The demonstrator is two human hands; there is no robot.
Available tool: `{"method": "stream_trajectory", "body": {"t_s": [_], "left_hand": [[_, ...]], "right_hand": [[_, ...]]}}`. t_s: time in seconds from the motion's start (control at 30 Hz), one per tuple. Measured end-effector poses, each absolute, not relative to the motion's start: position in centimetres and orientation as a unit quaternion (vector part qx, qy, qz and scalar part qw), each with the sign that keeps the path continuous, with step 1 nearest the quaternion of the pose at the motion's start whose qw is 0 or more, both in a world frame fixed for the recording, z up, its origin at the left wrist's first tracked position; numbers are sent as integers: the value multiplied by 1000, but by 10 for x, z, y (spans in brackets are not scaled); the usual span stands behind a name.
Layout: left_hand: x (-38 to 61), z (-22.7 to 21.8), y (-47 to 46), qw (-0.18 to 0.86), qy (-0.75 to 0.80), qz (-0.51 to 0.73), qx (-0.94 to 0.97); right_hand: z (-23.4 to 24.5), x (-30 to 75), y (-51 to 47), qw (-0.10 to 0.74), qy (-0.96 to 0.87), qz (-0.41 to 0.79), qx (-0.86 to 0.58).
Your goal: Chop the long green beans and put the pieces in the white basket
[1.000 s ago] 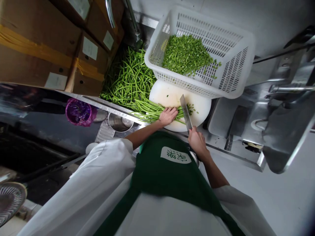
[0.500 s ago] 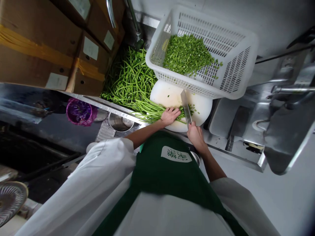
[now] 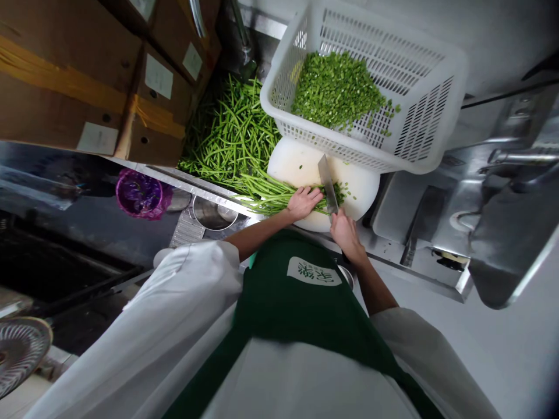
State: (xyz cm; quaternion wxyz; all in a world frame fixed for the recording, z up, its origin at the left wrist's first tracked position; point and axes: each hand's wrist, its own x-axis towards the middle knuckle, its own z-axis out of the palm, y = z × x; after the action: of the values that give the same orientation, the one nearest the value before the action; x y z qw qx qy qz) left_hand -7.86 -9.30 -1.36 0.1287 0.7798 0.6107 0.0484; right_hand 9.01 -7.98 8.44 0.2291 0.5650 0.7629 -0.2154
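My left hand [image 3: 303,202] presses on a bundle of long green beans [image 3: 273,195], its fingers bent over their right end. My right hand [image 3: 344,228] grips a cleaver [image 3: 327,185] by the handle. The blade stands beside my left fingertips, at the cut end of the beans. Under both lies a round white cutting board [image 3: 288,154], with a few chopped bits [image 3: 343,191] right of the blade. A large heap of whole green beans [image 3: 236,134] lies left of the board. Behind it, a white plastic basket [image 3: 419,157] holds chopped green beans [image 3: 336,87].
Cardboard boxes [image 3: 56,75] are stacked at the left. A metal machine [image 3: 476,192] stands on the right. Below the counter edge [image 3: 201,189] are a metal pot [image 3: 209,216] and a bin with a purple bag [image 3: 142,195]. A tap [image 3: 245,55] rises behind the bean heap.
The view has shifted slightly. The cleaver has moved a little left, closer to my left fingertips; my left hand keeps its place on the beans.
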Motion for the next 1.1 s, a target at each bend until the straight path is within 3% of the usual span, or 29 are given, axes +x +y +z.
{"method": "stream_trajectory", "body": {"t_s": [0.17,0.5,0.87,1.1], "left_hand": [[-78,-13,-92,141,618,54,771],[-80,-22,-93,133,641,71,753],[-74,-24,-91,125,693,78,706],[-74,-23,-90,121,678,76,721]], "right_hand": [[109,106,-97,252,767,-208,552],[63,91,-79,208,761,-238,566],[110,111,-104,242,771,-196,556],[88,98,-103,246,768,-226,546]]}}
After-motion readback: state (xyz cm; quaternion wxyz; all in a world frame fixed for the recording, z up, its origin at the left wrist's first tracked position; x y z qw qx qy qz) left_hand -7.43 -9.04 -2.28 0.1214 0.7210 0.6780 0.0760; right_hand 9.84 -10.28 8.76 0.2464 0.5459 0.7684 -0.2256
